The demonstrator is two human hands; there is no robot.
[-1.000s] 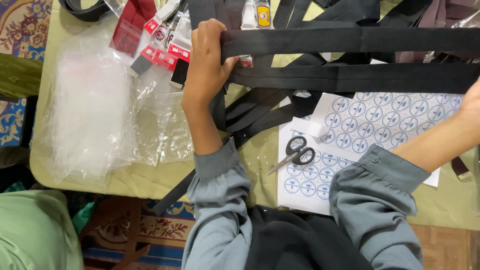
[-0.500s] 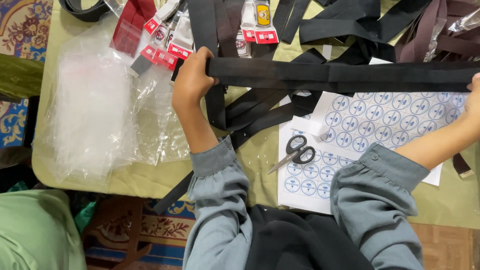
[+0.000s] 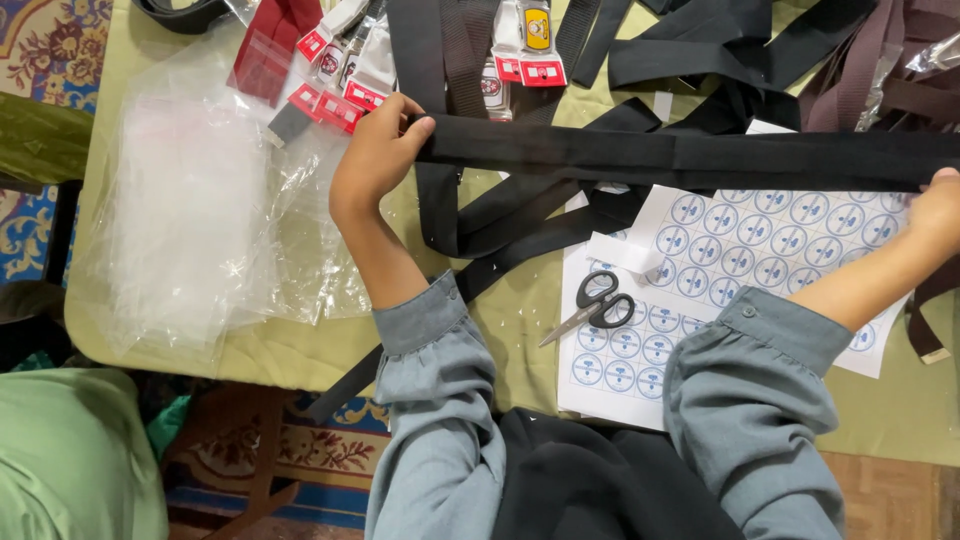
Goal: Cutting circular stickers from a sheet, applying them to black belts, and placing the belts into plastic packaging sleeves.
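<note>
The left hand (image 3: 375,160) was closed around one end of a wide black strap (image 3: 680,160), which stretched level across the table (image 3: 500,330) to the right hand (image 3: 935,205). That hand was cut off at the right edge, its grip impossible to tell. Scissors (image 3: 595,305) lay near on a sticker sheet (image 3: 760,250), partly hidden by the forearm.

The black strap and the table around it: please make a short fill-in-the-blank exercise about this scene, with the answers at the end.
1. Both hands, the left hand and the right hand, hold one folded strap of ____ colour.
2. The scissors lie on a sheet of round ____.
3. The table is covered in a pale ____ cloth.
4. Left of the left hand lies a pile of clear plastic ____.

Answers: black; stickers; green; bags
</note>
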